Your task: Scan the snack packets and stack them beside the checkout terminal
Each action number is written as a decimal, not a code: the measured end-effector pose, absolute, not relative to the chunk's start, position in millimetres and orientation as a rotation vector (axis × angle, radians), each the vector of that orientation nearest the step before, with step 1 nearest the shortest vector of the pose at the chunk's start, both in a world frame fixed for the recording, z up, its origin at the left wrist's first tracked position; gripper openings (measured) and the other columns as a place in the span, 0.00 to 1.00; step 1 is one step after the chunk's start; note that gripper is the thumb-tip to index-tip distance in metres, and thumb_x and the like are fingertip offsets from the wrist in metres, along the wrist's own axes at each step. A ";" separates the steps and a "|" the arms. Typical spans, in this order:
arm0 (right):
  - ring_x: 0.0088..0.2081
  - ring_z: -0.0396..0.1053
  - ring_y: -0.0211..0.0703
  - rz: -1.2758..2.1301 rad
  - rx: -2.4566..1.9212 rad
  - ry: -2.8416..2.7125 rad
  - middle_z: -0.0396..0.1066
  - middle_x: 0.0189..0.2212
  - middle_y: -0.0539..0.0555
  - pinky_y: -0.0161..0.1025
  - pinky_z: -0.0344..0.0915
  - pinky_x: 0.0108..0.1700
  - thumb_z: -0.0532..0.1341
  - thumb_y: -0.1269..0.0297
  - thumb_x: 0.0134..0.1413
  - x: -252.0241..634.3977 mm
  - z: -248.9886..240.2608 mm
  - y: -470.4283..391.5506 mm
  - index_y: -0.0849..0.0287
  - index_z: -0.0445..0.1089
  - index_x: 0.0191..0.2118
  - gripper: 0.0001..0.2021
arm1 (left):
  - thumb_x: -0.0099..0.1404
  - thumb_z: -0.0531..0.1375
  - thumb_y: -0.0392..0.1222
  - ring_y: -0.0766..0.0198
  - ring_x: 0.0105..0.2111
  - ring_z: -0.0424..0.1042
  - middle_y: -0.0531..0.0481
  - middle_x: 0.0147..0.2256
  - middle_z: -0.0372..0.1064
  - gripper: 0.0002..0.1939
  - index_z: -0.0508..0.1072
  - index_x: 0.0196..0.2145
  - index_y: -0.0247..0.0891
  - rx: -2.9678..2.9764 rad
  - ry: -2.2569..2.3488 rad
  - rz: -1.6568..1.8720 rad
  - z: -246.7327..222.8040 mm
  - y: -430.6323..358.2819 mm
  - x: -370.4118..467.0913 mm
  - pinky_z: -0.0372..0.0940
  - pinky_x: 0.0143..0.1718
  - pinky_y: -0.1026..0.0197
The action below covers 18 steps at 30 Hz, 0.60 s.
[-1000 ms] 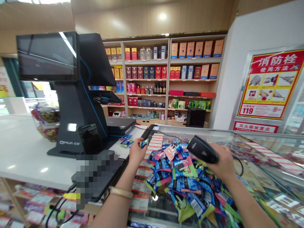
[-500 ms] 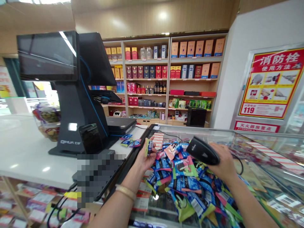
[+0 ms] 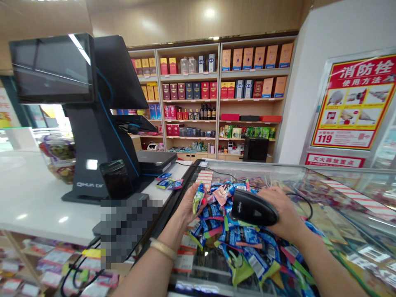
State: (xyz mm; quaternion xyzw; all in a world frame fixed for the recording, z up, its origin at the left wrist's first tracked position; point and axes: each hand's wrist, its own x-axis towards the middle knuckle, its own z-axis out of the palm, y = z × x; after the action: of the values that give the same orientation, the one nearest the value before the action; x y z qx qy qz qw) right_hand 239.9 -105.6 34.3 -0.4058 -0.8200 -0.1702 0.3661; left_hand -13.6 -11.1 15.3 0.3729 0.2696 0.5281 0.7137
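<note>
Between the fingers of my left hand is a small blue-and-green snack packet, held upright. A red spot of light shows at its right edge. My right hand grips a black barcode scanner, whose head points left toward that packet; its handle is mostly hidden in my fist. Beneath both hands lies a heap of similar packets, blue with green or pink ends, spread over the glass counter. A few more packets rest on the white counter to the left.
A black point-of-sale terminal stands on the white counter, with a black flat device behind it. The scanner's cable loops at the right. Shelves of boxed goods line the back wall, beside a red fire-hydrant poster.
The scanner has moved left, closer to the packet in my left hand. The packet has turned, and a red light spot now shows by it. The view has shifted slightly.
</note>
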 end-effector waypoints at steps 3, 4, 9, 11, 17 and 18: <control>0.30 0.66 0.41 -0.447 -1.050 -2.096 0.70 0.27 0.50 0.42 0.55 0.39 0.57 0.70 0.45 240.4 33.4 -104.4 0.56 0.67 0.34 0.08 | 0.49 0.67 0.60 0.75 0.15 0.59 0.56 0.20 0.63 0.24 0.66 0.27 0.36 0.903 0.552 1.163 16.9 -11.3 -11.8 0.54 0.13 0.72; 0.31 0.66 0.42 -0.465 -1.045 -2.085 0.70 0.27 0.50 0.42 0.55 0.39 0.56 0.70 0.45 241.3 32.7 -103.4 0.56 0.68 0.35 0.09 | 0.48 0.68 0.61 0.75 0.15 0.59 0.57 0.20 0.63 0.25 0.67 0.26 0.36 0.934 0.558 1.184 16.7 -10.3 -10.8 0.54 0.14 0.71; 0.33 0.68 0.45 -0.635 -1.058 -1.954 0.72 0.31 0.53 0.43 0.55 0.40 0.55 0.68 0.46 251.7 27.5 -95.8 0.57 0.68 0.36 0.09 | 0.48 0.67 0.58 0.72 0.21 0.63 0.57 0.23 0.66 0.22 0.70 0.31 0.37 1.126 0.656 1.495 12.1 -2.2 -4.0 0.60 0.24 0.69; 0.33 0.68 0.45 -0.664 -1.075 -1.916 0.72 0.31 0.53 0.43 0.56 0.39 0.55 0.68 0.45 257.1 25.5 -92.8 0.57 0.68 0.35 0.09 | 0.51 0.66 0.55 0.70 0.23 0.65 0.56 0.24 0.67 0.19 0.72 0.31 0.37 1.299 0.735 1.539 9.6 -0.6 -2.5 0.61 0.26 0.67; 0.33 0.68 0.46 -0.664 -1.130 -1.895 0.72 0.30 0.53 0.43 0.57 0.39 0.56 0.66 0.44 264.9 20.9 -88.4 0.57 0.68 0.36 0.10 | 0.54 0.64 0.43 0.58 0.39 0.70 0.47 0.35 0.74 0.07 0.77 0.32 0.40 1.843 0.874 1.566 6.4 -6.1 -0.3 0.62 0.46 0.58; 0.33 0.68 0.46 -0.667 -1.140 -1.897 0.72 0.30 0.53 0.43 0.57 0.39 0.56 0.66 0.44 265.0 20.2 -88.1 0.57 0.68 0.36 0.10 | 0.54 0.64 0.42 0.57 0.40 0.70 0.46 0.36 0.74 0.08 0.77 0.34 0.41 1.864 0.874 1.579 6.4 -7.3 0.0 0.62 0.47 0.58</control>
State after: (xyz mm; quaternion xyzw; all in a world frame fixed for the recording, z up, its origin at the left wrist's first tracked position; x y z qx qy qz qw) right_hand 265.0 -88.1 20.2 -0.4512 -0.7511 -0.2639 0.4033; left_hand 0.0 -7.3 6.4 0.6917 0.3242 0.5860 0.2701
